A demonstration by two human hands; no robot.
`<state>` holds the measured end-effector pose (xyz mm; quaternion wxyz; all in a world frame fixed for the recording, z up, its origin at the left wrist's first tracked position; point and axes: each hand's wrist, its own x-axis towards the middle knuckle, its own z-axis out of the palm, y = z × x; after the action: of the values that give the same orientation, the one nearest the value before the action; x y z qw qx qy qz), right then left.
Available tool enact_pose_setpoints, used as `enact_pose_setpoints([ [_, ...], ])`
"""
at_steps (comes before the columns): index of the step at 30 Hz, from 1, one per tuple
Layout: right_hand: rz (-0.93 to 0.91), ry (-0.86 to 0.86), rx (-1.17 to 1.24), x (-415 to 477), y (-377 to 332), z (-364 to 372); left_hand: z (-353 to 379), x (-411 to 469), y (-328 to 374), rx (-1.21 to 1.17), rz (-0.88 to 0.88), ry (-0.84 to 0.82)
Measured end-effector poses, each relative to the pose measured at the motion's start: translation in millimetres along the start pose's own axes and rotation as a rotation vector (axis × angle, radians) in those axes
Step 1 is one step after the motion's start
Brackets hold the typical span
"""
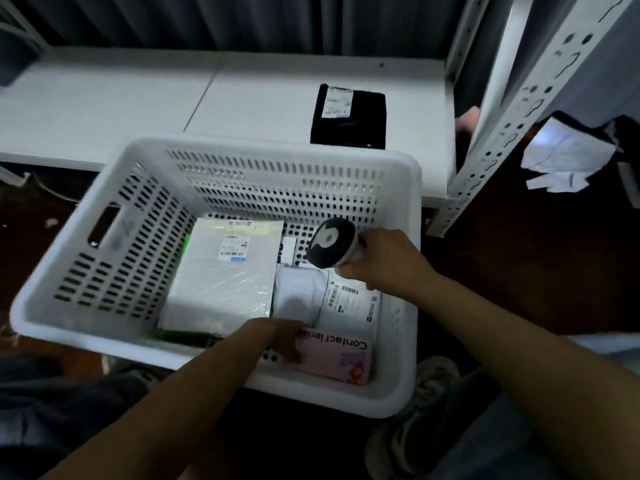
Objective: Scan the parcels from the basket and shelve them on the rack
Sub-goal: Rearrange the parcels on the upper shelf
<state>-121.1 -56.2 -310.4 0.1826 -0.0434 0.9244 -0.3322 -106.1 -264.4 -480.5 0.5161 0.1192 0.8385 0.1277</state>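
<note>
Head view: the white rack [242,98] fills the upper half of the frame, its bottom shelf running across and a perforated upright standing at the right. Below it, in the centre, sits the white slotted basket [104,271]. Inside the basket, left of centre, lies the largest parcel, a grey film-wrapped packet [221,282] with a label near its top edge. It looks flat, fairly stiff and slick, so it is probably best lifted by its long edges. One black parcel [348,116] already rests on the shelf, upper centre-right, label up.

In the lower right of the basket lies a white mailer [346,299], soft and light by the look of it, its barcode label facing up. Just below it, touching, is a pink contact-lens box [336,355]. It appears rigid, light and crushable, and is easiest taken across its short sides.

The right hand [384,261] has its fingers clenched round the handle of the scanner [332,245], whose head is over the mailer. The left hand [280,337] rests its fingers on the left end of the pink box. I cannot tell whether they wrap under it.
</note>
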Motion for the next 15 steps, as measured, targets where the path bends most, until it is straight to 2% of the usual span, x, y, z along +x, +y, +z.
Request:
enact_pose_setpoints([
  [3, -0.003, -0.012, -0.005, 0, 3, -1, -1, -1, -2, -0.082, 0.018, 0.071],
  [7, 0.025, 0.042, 0.017, -1, 11, -7, -11, -4, -3, -0.247, 0.141, 0.328],
  [9, 0.058, 0.073, 0.07, -3, 16, -9, -15, -4, 0, -0.256, 0.176, 0.449],
  [12, 0.09, 0.107, 0.095, -6, 20, -12, -15, 2, 5, -0.324, 0.213, 0.512],
  [15, 0.097, 0.122, 0.118, -9, 22, -13, -17, 9, 10, -0.352, 0.169, 0.533],
])
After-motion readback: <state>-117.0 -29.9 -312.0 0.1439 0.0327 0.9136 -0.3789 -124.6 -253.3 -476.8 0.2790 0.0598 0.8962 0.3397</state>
